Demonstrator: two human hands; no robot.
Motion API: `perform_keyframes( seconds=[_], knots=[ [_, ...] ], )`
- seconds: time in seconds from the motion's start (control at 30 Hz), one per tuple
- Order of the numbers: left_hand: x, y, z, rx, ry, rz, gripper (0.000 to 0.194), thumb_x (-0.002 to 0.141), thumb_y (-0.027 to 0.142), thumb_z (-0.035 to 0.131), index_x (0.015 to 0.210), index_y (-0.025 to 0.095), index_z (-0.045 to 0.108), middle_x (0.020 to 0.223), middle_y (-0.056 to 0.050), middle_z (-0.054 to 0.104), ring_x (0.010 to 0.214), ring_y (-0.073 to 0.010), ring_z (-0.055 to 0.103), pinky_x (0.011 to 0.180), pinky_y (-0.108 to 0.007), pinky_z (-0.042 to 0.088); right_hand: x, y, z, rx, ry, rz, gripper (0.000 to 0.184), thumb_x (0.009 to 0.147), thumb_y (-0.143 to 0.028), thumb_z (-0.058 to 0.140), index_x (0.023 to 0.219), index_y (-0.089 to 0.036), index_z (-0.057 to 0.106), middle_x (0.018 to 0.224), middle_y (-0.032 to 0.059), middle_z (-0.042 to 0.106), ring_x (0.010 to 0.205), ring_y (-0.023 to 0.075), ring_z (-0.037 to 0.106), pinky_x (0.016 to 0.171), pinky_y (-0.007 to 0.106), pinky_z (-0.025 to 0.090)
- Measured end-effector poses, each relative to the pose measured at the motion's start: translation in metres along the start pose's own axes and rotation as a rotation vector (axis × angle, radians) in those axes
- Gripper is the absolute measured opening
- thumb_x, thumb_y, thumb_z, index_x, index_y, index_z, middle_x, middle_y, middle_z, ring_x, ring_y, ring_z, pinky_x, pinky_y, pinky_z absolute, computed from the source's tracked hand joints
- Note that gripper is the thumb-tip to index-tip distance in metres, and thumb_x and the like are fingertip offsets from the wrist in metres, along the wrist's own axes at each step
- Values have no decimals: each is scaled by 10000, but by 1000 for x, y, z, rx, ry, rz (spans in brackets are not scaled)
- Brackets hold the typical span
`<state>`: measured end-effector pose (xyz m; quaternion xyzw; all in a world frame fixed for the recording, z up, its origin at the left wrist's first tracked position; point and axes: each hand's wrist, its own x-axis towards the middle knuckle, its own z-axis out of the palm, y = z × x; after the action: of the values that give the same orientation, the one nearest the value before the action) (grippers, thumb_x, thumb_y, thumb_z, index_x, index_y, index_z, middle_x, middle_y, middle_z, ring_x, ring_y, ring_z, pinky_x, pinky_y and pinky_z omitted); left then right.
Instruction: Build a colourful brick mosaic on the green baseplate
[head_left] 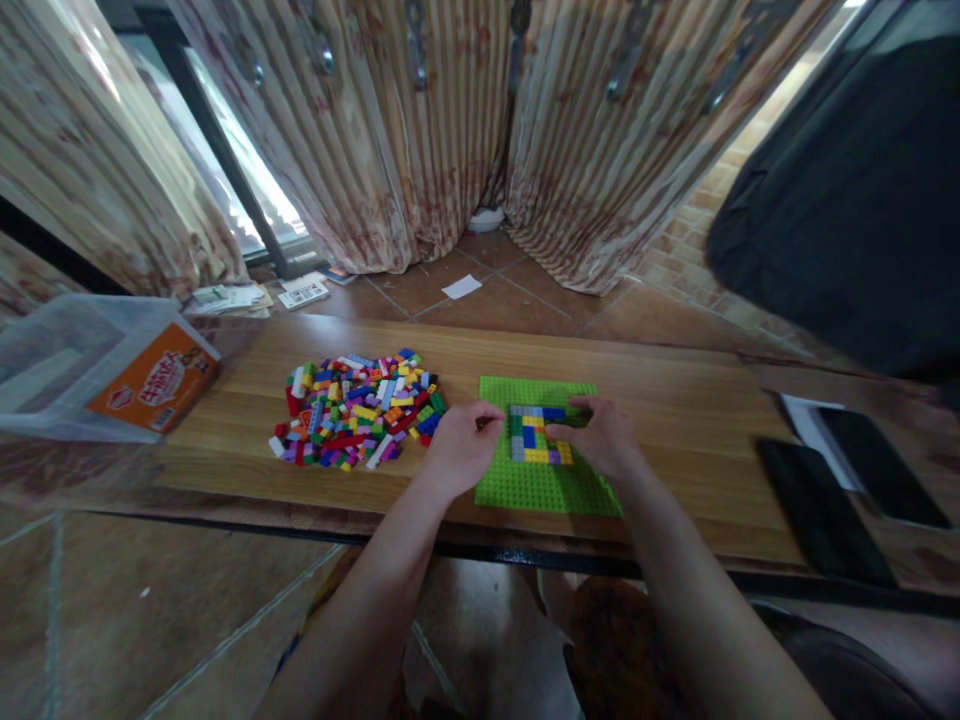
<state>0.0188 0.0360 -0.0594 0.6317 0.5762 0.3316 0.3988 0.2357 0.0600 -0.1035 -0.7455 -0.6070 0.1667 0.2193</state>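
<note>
Wooden table (697, 430): ran left to right before the person. Clear tub (82, 350) stood at its left end. Loose bricks (360, 415) lay heaped on the left half, near the tub. Green baseplate (525, 492) lay flat to the right of the heap, under the hands.

Left hand (465, 445): over the baseplate's left edge, thumb and forefinger drawn close; whether they pinched a brick, could not tell. Right hand (604, 435): at the right side of the patch, thumb and forefinger apart; contact unclear.

Brick patch (536, 435): sat about mid-baseplate, in grey, green, blue, yellow and purple. Judged partial: several rows were laid, green studs showed all around, and the right side was partly hidden by fingers. Most bricks remained loose.

Count: one table, one tub, one heap, one baseplate, two hands, one patch. Individual bricks were too small and crowded to count reliably.
</note>
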Motion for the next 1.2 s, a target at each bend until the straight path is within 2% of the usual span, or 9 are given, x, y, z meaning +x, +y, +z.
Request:
perform_keyframes(
  seconds=[0.1, 0.3, 0.43, 0.57, 0.7, 0.77, 0.87, 0.97, 1.2],
  knots=[
    [1, -1, 5, -2, -7, 2, 177, 826, 114, 559, 837, 164, 728, 823, -33, 740, 792, -171, 671, 747, -277, 514, -1, -3, -2, -44, -22, 55, 540, 658, -440, 776, 1125, -202, 648, 1134, 148, 639, 1050, 317, 583, 881, 486, 466],
    [5, 0, 17, -15, 1, 0, 145, 825, 125, 587, 876, 162, 718, 867, -42, 749, 805, -168, 684, 768, -281, 527, -14, -15, -6, -70, 27, 36, 517, 701, -469, 740, 1142, -219, 637, 1145, 120, 625, 1103, 319, 543, 900, 461, 442],
    [5, 2, 23, 8, 18, 23, 158, 830, 117, 580, 919, 153, 704, 918, -63, 752, 841, -180, 694, 797, -305, 540, -20, -13, -4, -24, 56, 4, 518, 704, -513, 722, 1119, -210, 661, 1152, 130, 623, 1093, 342, 540, 901, 492, 435],
    [3, 3, 27, 52, 5, 52, 179, 835, 97, 561, 941, 157, 692, 931, -63, 747, 851, -180, 693, 810, -312, 545, -17, 0, -3, 214, 106, -48, 486, 753, -549, 648, 1082, -192, 678, 1131, 131, 656, 1072, 308, 570, 945, 487, 430],
    [1, 9, 30, 47, -26, 84, 177, 834, 81, 561, 943, 164, 673, 926, -48, 738, 846, -166, 686, 817, -301, 539, -9, 15, -7, 619, 76, 34, 466, 803, -529, 545, 1029, -143, 674, 969, 117, 716, 877, 233, 649, 857, 404, 492],
    [-1, 13, 34, 48, -37, 121, 181, 836, 82, 570, 972, 168, 653, 938, -42, 729, 857, -159, 680, 827, -297, 532, -6, 17, -10, 680, 65, 59, 450, 781, -521, 561, 988, -139, 679, 922, 110, 726, 832, 223, 656, 823, 385, 500],
    [-5, 16, 43, 143, -55, 198, 197, 834, 82, 580, 1000, 173, 634, 940, -39, 708, 866, -166, 659, 831, -309, 519, -9, 13, -14, 631, 69, 41, 420, 759, -492, 585, 975, -148, 692, 915, 100, 735, 835, 225, 661, 811, 382, 503],
    [-6, 16, 50, 267, -92, 284, 165, 835, 68, 569, 943, 171, 641, 927, -44, 681, 871, -179, 630, 851, -330, 502, -15, 6, -16, 583, 56, 3, 390, 772, -462, 578, 983, -157, 701, 906, 89, 742, 836, 223, 667, 802, 381, 511],
    [-2, 12, 55, 365, -112, 387, 197, 877, 90, 532, 970, 179, 682, 1002, -63, 633, 926, -190, 596, 879, -338, 490, -26, 0, -20, 493, 26, -66, 340, 808, -426, 566, 987, -175, 709, 918, 85, 749, 833, 215, 678, 788, 364, 522]
  ],
)
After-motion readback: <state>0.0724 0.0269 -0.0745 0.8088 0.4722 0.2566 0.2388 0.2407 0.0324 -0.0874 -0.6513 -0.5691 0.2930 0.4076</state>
